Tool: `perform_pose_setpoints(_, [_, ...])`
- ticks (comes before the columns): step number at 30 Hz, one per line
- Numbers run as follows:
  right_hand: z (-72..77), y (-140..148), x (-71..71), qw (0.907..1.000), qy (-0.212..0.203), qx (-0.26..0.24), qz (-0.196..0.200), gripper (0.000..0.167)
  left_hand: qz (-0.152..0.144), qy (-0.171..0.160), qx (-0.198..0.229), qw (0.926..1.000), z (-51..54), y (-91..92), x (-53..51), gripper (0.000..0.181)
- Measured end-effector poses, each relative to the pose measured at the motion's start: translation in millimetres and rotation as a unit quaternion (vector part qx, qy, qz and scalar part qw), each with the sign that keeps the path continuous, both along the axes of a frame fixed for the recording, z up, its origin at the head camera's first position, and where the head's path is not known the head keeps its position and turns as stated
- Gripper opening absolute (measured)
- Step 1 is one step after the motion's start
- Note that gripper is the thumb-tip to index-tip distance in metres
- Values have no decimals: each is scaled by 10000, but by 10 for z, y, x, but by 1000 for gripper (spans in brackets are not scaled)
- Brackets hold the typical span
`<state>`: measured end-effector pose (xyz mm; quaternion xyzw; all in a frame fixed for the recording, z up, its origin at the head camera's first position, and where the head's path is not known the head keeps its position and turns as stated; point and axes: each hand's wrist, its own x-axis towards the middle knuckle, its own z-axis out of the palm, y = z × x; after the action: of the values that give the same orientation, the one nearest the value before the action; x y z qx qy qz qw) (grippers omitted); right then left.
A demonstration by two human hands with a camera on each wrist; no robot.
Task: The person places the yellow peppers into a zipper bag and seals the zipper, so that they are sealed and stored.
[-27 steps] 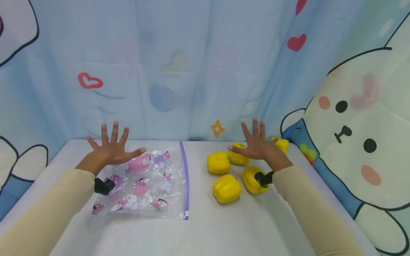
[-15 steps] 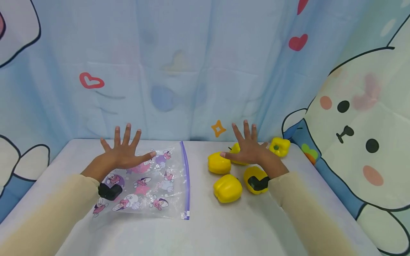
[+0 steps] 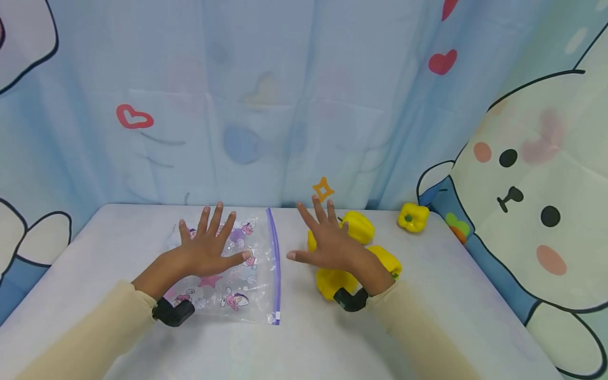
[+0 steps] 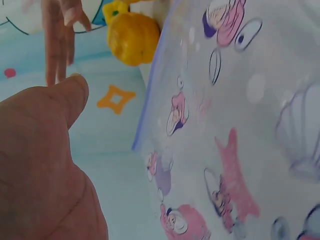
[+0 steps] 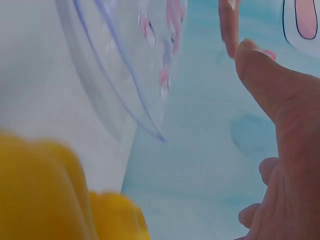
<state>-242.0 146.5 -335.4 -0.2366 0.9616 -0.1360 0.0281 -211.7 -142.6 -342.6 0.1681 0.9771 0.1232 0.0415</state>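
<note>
My left hand (image 3: 203,252) hovers over a clear zip bag (image 3: 258,295) printed with pink and purple cartoon figures, its fingers spread and holding nothing. Along the bag's right side runs a purple zip strip (image 3: 275,264). Fingers splayed and grasping nothing, my right hand (image 3: 332,245) is above a group of yellow bell peppers (image 3: 359,227) and partly hides them. One more yellow bell pepper (image 3: 413,217) lies apart, farther right near the table's back edge. In the right wrist view, yellow peppers (image 5: 40,190) fill the lower left, and the bag's zip edge (image 5: 125,70) looks slightly parted.
The white table (image 3: 294,348) ends at the back against a light blue curtain (image 3: 294,105) with printed hearts. A large printed rabbit (image 3: 527,200) covers the cloth on the right. Each wrist carries a small black camera mount (image 3: 173,312).
Both hands have moved inward and somewhat lower, the left toward the right over the bag, the right toward the left over the peppers. The far-right pepper is uncovered now. Bag and peppers stay put.
</note>
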Motion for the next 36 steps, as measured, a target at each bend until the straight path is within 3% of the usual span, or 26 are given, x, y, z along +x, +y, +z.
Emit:
perform_pose_setpoints(8, [-266, -319, 169, 9964, -367, -615, 460, 103, -224, -1, 266, 9994, -143, 56, 137, 97])
perform_pose_setpoints(18, [-557, -436, 279, 9856, -1089, -1132, 630, 108, -364, -214, 589, 9974, -358, 59, 176, 99])
perform_pose_setpoints(22, [-640, -434, 301, 9822, -1356, -1116, 675, 108, -398, -359, 787, 9955, -434, 60, 179, 99])
perform_pose_setpoints(30, [-693, -418, 299, 9819, -1562, -970, 453, 90, -233, -517, 931, 9940, -542, 51, 185, 97])
perform_pose_setpoints(36, [-729, -421, 315, 9845, -1528, -761, 403, 63, -221, -536, 1084, 9924, -654, 28, 186, 96])
